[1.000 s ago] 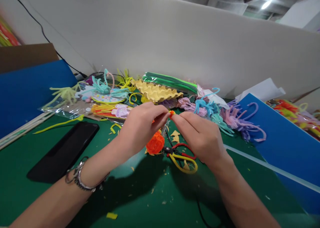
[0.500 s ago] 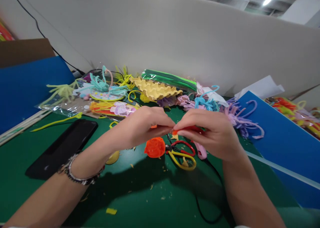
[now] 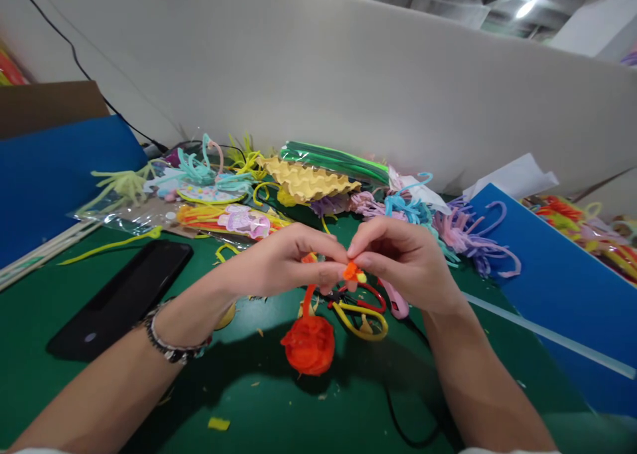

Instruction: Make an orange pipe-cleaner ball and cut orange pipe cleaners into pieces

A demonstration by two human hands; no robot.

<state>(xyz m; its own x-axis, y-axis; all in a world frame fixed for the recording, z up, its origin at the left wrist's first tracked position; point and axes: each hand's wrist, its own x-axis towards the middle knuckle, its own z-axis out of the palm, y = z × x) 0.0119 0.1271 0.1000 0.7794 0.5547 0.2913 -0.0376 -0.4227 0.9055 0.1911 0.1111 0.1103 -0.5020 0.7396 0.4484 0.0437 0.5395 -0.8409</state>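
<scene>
My left hand (image 3: 291, 258) is closed, its thumb and fingers pinching an orange pipe cleaner (image 3: 351, 270) that shows a small yellow tip. My right hand (image 3: 405, 265) meets it fingertip to fingertip, pinched on the same orange piece. Below my left hand hangs a round red-orange ball of coiled pipe cleaner (image 3: 309, 346), joined to an orange stem that runs up to the fingers. Whether stem and pinched piece are one length is hidden. Under my right hand lie scissors with one red and one yellow handle (image 3: 365, 321), beside a pink tool (image 3: 397, 301) with a black cord.
A black phone (image 3: 122, 298) lies on the green table (image 3: 239, 401) at left. Along the back sit bundled pipe cleaners (image 3: 408, 208), a bag of green ones (image 3: 336, 158) and wavy yellow cardboard (image 3: 306, 180). Blue panels (image 3: 547, 288) stand at both sides. Yellow scraps (image 3: 219, 424) lie in front.
The red-orange ball has come nearer and lower, and its stem now shows. Both hands have turned slightly, bringing the orange piece with its yellow tip into sight between the fingertips.
</scene>
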